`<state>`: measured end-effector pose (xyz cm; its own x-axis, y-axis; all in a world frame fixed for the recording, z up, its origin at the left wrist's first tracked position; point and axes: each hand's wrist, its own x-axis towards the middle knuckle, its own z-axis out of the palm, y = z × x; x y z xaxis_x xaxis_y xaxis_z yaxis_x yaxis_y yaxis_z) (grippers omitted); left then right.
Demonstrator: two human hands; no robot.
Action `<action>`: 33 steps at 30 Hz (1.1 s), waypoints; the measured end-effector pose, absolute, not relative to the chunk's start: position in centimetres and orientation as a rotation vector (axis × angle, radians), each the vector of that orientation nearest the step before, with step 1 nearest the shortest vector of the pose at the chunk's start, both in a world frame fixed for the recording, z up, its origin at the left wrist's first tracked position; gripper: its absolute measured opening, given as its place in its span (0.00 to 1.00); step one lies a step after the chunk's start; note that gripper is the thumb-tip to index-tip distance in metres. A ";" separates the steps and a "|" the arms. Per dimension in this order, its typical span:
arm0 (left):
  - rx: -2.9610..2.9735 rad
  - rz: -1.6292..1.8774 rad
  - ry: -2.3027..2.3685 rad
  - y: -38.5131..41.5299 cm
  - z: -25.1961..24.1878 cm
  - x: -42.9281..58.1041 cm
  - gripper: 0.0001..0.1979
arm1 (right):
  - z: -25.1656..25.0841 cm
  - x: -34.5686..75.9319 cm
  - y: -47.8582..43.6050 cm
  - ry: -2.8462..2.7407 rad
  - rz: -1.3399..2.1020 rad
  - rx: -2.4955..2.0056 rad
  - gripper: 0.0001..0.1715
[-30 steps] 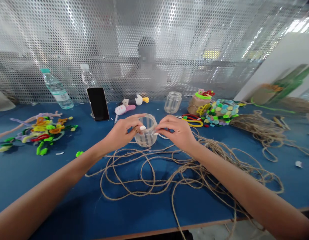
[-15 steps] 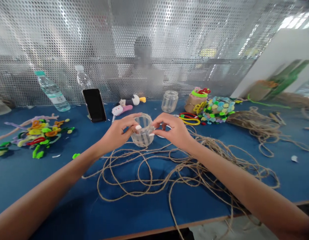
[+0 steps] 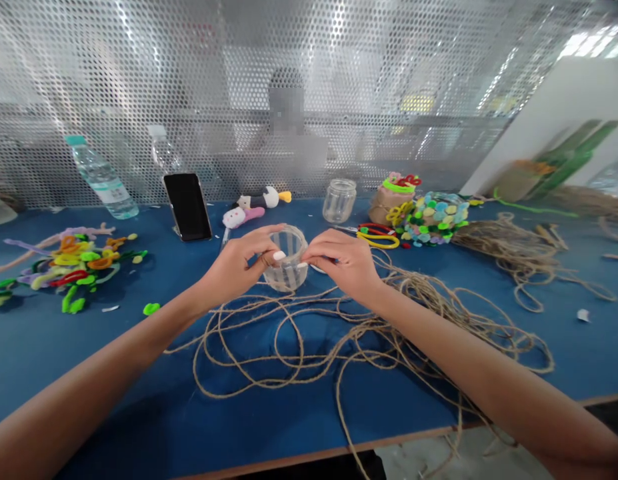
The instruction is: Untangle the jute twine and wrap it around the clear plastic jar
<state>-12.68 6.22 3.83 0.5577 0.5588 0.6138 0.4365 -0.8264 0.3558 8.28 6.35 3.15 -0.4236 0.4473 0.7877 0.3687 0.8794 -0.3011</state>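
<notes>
A clear glass jar (image 3: 287, 261) with pale vertical strips on its wall stands tilted in the middle of the blue table (image 3: 139, 413). My left hand (image 3: 237, 265) grips its left side, thumb against the glass. My right hand (image 3: 345, 261) pinches at the jar's right side near the rim, fingers pressed together; what they pinch is too small to make out. Loose jute twine (image 3: 339, 340) lies in coils under and in front of both hands.
A phone (image 3: 187, 206) leans upright at the back, beside a water bottle (image 3: 101, 176), a soft toy (image 3: 249, 208) and an empty jar (image 3: 339, 200). Coloured pipe cleaners (image 3: 73, 267) lie left. Decorated jars (image 3: 423, 217), scissors (image 3: 379, 235) and more twine (image 3: 529, 257) lie right. A person sits behind the mesh screen (image 3: 439, 80).
Both hands and the jar stay almost in place; the right fingers have closed tighter against the jar's right side. The view has shifted slightly.
</notes>
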 end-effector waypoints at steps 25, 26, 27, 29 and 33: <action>2.615 1.192 0.858 6.4 3.7 -12.4 0.12 | 2.4 8.2 7.0 -2.228 -0.110 -0.566 0.08; 2.612 1.198 0.853 6.4 3.6 -12.3 0.12 | 2.4 8.2 7.1 -2.232 -0.114 -0.561 0.07; 2.606 1.208 0.849 6.4 3.5 -12.3 0.12 | 2.4 8.2 7.1 -2.236 -0.116 -0.557 0.07; 2.590 1.225 0.842 6.5 3.4 -12.3 0.11 | 2.5 8.2 7.0 -2.241 -0.109 -0.553 0.07; 2.524 1.248 0.881 6.9 3.0 -12.7 0.11 | 2.8 8.1 6.6 -2.296 -0.096 -0.529 0.08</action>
<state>-12.73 6.92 2.98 0.4687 0.5869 0.6602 0.4259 -0.8049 0.4132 8.09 6.62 2.76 -0.6223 0.3444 0.7029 0.4022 0.9111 -0.0904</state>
